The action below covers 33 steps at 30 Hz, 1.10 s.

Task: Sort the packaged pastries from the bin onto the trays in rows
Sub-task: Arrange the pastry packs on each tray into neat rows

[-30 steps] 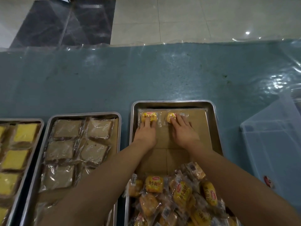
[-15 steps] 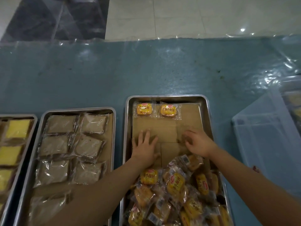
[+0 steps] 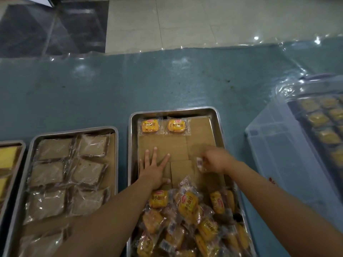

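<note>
A steel tray (image 3: 132, 145) lined with brown paper lies in front of me. Two yellow packaged buns (image 3: 150, 125) (image 3: 177, 125) sit side by side along its far edge, at the left. A loose heap of yellow packaged buns (image 3: 189, 219) fills the tray's near end. My left hand (image 3: 155, 167) lies flat on the paper, fingers spread, holding nothing. My right hand (image 3: 215, 160) is over the tray's right side, fingers closed on a clear-wrapped pastry packet (image 3: 200, 164) whose edge sticks out to the left.
A second tray (image 3: 116, 154) with brown wrapped pastries in rows sits to the left, and a third tray (image 3: 22, 151) with yellow cake slices at the far left. A clear plastic bin (image 3: 274, 154) with yellow pastries stands at the right. Plastic film covers the blue table.
Both hands drew back from the two buns set at the tray's far edge. The left came to rest flat on the paper. The right closed on a packet near the heap.
</note>
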Tool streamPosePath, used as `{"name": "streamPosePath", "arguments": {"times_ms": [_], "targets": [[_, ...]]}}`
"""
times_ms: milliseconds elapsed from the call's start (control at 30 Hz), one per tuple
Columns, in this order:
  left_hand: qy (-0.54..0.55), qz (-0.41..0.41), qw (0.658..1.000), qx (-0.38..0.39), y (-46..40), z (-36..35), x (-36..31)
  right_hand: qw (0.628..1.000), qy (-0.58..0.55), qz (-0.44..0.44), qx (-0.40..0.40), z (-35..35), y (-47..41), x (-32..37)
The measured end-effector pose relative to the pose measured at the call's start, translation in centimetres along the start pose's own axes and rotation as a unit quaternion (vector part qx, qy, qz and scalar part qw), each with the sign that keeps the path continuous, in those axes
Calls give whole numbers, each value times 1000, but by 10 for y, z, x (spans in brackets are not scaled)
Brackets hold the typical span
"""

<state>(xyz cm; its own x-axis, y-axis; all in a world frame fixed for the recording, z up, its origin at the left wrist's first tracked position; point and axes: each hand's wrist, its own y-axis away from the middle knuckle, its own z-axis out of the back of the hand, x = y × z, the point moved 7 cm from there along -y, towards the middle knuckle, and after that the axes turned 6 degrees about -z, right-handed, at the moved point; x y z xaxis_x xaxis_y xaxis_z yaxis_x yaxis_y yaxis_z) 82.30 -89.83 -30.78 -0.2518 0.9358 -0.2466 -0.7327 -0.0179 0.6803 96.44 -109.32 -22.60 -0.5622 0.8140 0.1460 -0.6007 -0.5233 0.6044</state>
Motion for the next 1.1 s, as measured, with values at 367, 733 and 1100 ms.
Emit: {"name": "streamPosePath", "arguments": {"times_ms": [367, 733, 1100], "targets": [[4, 10, 1000, 25, -1, -3, 0, 991, -4, -32, -130, -24, 26, 1], [-7, 18, 999, 36, -1, -1, -1, 980, -34, -104, -167, -14, -19, -14], [-19, 19, 999, 37, 0, 1, -2, 985, -52, -111, -124, -10, -32, -10]]}}
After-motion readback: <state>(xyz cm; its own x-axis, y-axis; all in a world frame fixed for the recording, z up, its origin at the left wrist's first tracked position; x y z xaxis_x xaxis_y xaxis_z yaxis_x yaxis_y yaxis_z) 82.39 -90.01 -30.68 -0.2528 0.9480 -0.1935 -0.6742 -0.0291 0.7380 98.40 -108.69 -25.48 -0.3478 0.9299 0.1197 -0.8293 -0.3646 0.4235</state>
